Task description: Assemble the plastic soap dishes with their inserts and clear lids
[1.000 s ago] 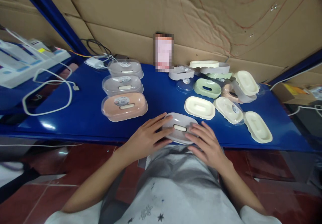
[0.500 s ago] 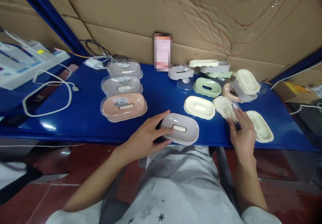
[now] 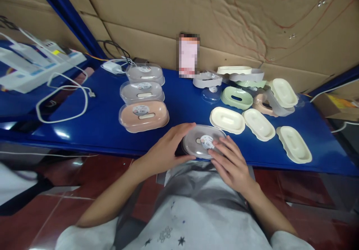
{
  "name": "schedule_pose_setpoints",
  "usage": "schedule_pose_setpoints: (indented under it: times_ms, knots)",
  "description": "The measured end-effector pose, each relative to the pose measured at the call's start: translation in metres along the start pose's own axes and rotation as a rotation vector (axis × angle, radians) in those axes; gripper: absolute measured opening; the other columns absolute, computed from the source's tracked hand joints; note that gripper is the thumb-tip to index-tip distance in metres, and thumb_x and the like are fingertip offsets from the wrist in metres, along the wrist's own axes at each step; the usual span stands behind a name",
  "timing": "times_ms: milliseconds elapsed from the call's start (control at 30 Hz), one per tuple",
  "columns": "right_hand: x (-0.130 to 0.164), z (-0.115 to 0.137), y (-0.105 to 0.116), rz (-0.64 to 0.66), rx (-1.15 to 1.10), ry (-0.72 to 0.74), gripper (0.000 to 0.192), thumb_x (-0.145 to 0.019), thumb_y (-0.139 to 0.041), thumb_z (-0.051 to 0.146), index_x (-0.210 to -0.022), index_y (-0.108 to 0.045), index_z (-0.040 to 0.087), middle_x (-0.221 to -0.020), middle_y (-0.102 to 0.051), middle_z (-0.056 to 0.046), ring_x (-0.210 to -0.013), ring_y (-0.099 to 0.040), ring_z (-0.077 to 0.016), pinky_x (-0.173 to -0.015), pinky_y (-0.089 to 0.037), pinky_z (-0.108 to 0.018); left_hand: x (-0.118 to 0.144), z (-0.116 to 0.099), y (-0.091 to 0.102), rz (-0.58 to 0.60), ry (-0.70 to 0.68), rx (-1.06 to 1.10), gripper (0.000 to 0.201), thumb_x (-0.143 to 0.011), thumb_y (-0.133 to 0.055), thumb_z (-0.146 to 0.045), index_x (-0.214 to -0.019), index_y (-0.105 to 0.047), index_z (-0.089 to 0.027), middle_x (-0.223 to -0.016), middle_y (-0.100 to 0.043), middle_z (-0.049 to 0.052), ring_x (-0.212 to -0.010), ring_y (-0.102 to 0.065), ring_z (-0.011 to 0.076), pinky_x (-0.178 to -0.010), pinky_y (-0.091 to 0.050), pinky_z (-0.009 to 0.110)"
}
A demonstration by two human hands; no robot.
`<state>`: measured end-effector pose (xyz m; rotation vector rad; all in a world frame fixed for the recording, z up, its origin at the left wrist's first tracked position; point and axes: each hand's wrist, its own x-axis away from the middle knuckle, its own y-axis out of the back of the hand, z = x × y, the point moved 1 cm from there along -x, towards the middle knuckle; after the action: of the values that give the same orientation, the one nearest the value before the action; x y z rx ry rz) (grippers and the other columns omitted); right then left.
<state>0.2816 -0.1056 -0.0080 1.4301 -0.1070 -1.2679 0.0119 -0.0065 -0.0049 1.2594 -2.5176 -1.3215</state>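
A grey oval soap dish (image 3: 192,151) sits at the table's front edge, right before me. Over it lies a clear plastic lid (image 3: 193,132) with a round printed sticker (image 3: 206,142). My left hand (image 3: 171,145) is closed around the dish's left end, thumb and fingers on opposite sides. My right hand (image 3: 231,162) holds the lid at its right end, fingers lying across the top near the sticker. Whether the lid is fully seated cannot be seen. Just beyond the right hand are cream oval trays, the nearest being one cream tray (image 3: 227,120).
Three lidded dishes, including a peach one (image 3: 144,121), stand in a column at the left. A green dish (image 3: 237,97), loose trays and clear lids are grouped at the back right. A phone (image 3: 189,55) leans on the cardboard; a white cable (image 3: 63,119) and power strip (image 3: 42,70) lie left.
My right hand has moved left from the cream trays, bringing the clear stickered lid onto the grey dish. My left hand stays at the dish's left end. The view has shifted slightly.
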Motion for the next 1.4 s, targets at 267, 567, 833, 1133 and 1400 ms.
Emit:
schedule_pose_setpoints:
  times_ms: [267, 567, 833, 1133, 1400]
  knots:
    - [-0.001, -0.002, 0.006, 0.092, 0.042, 0.011, 0.076, -0.104, -0.062, 0.007, -0.171, -0.04, 0.036, -0.159, -0.064, -0.005, -0.156, -0.053, -0.0286, -0.132, -0.043, -0.063, -0.001, -0.001, 0.004, 0.042, 0.007, 0.027, 0.102, -0.093, -0.085, -0.053, -0.174, -0.025, -0.037, -0.165, -0.048, 0.015, -0.152, -0.052, 0.0377, -0.126, -0.048, 0.058]
    - [0.005, -0.004, -0.002, 0.091, 0.108, 0.026, 0.077, -0.104, -0.063, 0.007, -0.17, -0.04, 0.037, -0.16, -0.063, -0.004, -0.156, -0.053, -0.0284, -0.132, -0.042, -0.063, 0.002, 0.002, 0.001, 0.031, -0.01, -0.008, 0.079, -0.097, -0.082, -0.051, -0.166, -0.046, -0.039, -0.165, -0.049, 0.012, -0.151, -0.053, 0.0351, -0.126, -0.05, 0.056]
    - [0.007, -0.006, -0.011, 0.075, 0.119, 0.109, 0.073, -0.102, -0.058, 0.002, -0.169, -0.044, 0.026, -0.163, -0.059, -0.009, -0.158, -0.05, -0.0319, -0.132, -0.04, -0.067, 0.013, -0.003, 0.004, 0.016, -0.029, -0.15, 0.079, -0.098, -0.08, -0.052, -0.166, -0.045, -0.029, -0.167, -0.047, 0.019, -0.153, -0.053, 0.0364, -0.123, -0.052, 0.059]
    - [-0.041, 0.021, -0.044, 0.123, 0.047, 0.251, 0.063, -0.103, -0.058, 0.004, -0.163, -0.052, 0.021, -0.163, -0.061, -0.009, -0.163, -0.042, -0.0285, -0.135, -0.033, -0.062, 0.076, -0.001, 0.036, -0.105, 0.167, -0.263, 0.077, -0.105, -0.071, -0.048, -0.171, -0.033, -0.039, -0.171, -0.045, 0.015, -0.157, -0.051, 0.0356, -0.123, -0.052, 0.059]
    - [-0.081, 0.043, -0.077, 0.298, 0.1, 0.241, 0.073, -0.104, -0.061, 0.012, -0.171, -0.037, 0.025, -0.178, -0.037, -0.009, -0.169, -0.029, -0.0285, -0.135, -0.033, -0.063, 0.111, 0.018, 0.066, -0.234, 0.315, -0.33, 0.073, -0.103, -0.072, -0.049, -0.167, -0.04, -0.036, -0.17, -0.047, 0.013, -0.157, -0.05, 0.0381, -0.125, -0.049, 0.063]
